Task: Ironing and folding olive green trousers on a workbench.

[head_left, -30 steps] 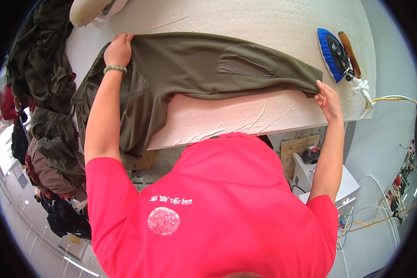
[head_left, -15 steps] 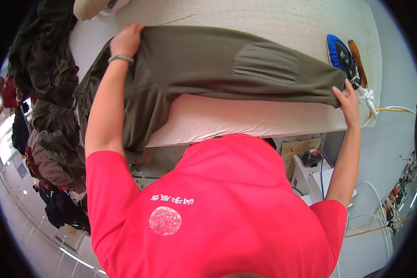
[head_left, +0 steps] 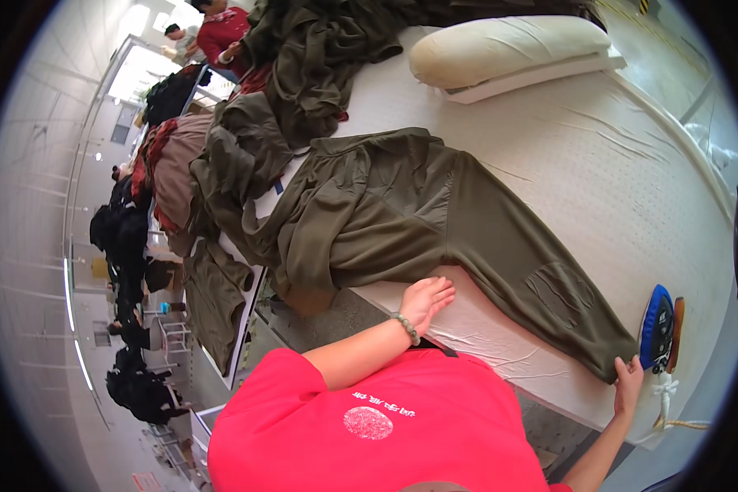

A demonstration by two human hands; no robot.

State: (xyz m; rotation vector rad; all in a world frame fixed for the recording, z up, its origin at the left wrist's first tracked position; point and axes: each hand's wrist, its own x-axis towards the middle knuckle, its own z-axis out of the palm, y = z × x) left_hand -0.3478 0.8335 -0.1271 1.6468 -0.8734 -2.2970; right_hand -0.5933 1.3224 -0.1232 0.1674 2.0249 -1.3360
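Note:
An olive-green top (head_left: 500, 205) lies across the pale padded table, with one sleeve stretched toward the near right and a gathered patch (head_left: 562, 297) on that sleeve. My right hand (head_left: 627, 384) pinches the cuff end of the sleeve. Near my body, in front of the table's edge and apart from the sleeve, is my left hand (head_left: 428, 303); its fingers are stretched out and it holds nothing. A bead bracelet (head_left: 408, 329) circles the left wrist. The body of the top is bunched in folds on the left.
An iron (head_left: 662, 330) with a blue rim and a brown handle rests just beyond my right hand, its cord (head_left: 668, 399) near the table corner. A padded pressing form (head_left: 508, 51) stands at the far side. Piled dark garments (head_left: 312, 70) fill the left; other people (head_left: 221, 33) are beyond.
My left hand has let go of the top's upper sleeve and drawn back toward my body. The right hand still grips the cuff. The view has swung left, showing more garments.

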